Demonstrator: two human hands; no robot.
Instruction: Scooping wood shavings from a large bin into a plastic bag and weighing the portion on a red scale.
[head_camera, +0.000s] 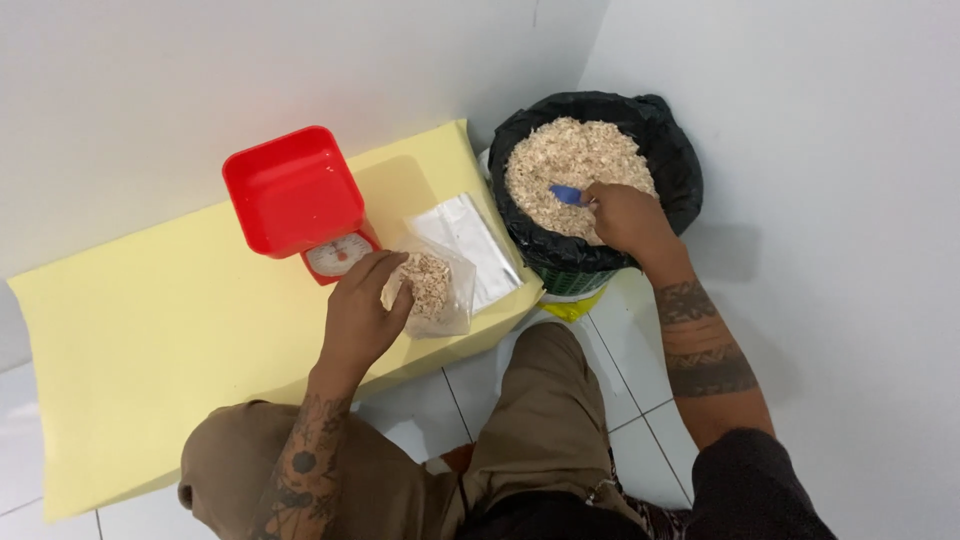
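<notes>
Person: brown trousers (540, 420), dark top with short sleeve (750, 480) at right arm. Both forearms bare, tattooed: dark bands on right forearm (700, 345), rounded dark motifs on left forearm (305, 465). Hands bare, no gloves.

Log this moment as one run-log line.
left hand: holds open clear plastic bag of pale flakes | right hand: grips small blue scoop in black-lined bin of flakes | red kitchen scale: tray bare

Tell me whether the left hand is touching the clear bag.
Touching. The head view shows the left hand with its fingers curled over the open top of the clear bag of pale flakes on the yellow sheet, no gap between them.
</notes>
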